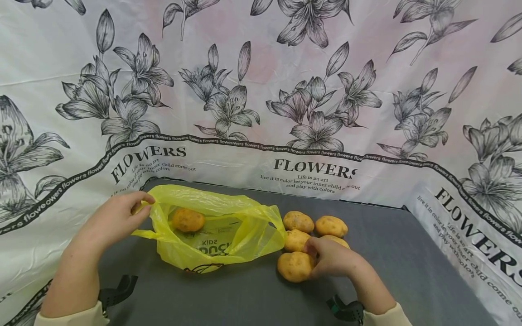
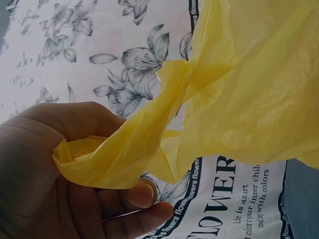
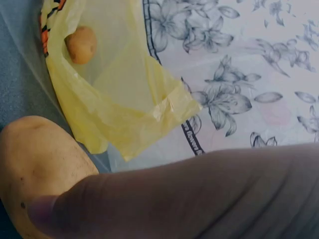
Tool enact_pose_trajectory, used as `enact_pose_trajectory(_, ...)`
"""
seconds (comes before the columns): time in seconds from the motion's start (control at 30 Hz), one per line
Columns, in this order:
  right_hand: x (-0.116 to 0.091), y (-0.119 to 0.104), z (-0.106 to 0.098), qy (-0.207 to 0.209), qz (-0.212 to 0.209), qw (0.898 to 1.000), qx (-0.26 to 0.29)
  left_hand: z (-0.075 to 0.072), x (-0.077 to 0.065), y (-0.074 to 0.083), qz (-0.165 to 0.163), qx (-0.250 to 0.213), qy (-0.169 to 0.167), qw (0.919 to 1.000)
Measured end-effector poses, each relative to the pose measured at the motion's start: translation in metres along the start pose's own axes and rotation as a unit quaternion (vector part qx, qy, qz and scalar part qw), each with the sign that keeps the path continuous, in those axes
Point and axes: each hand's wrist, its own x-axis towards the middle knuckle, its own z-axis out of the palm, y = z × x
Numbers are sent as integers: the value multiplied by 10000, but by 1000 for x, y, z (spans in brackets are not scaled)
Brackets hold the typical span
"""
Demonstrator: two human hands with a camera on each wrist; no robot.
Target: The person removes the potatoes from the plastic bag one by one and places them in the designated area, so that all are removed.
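Note:
A thin yellow plastic bag [image 1: 244, 244] lies with its mouth spread, and one potato [image 1: 189, 220] rests inside it toward the left. My left hand [image 1: 118, 219] pinches the bag's left edge; in the left wrist view a twisted bag handle [image 2: 124, 149] runs between the thumb and curled fingers. To the right of the bag, my right hand [image 1: 336, 259] grips the nearest potato [image 1: 294, 267] by its right side. The right wrist view has the thumb [image 3: 45, 214] lying on that potato, with the other fingers hidden.
Several more potatoes sit close together behind the right hand, among them a back-left potato [image 1: 298, 221] and a back-right potato [image 1: 331, 226]. The dark grey table [image 1: 195, 294] is bordered at the back and sides by a flower-printed cloth [image 1: 228, 163].

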Motion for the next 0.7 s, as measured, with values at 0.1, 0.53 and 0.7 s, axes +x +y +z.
enact_pose_trajectory(0.1,-1,-2,1,37,54,10000,-37,0,0,0,21,-5,9,10000)
enact_pose_trajectory(0.53,-4,-15,2,81,548,9983,-200,0,-1,0,45,-13,35,10000)
enact_pose_trajectory(0.7,-5,-15,2,74,428,9989,-188,0,-1,1,74,-20,59,10000)
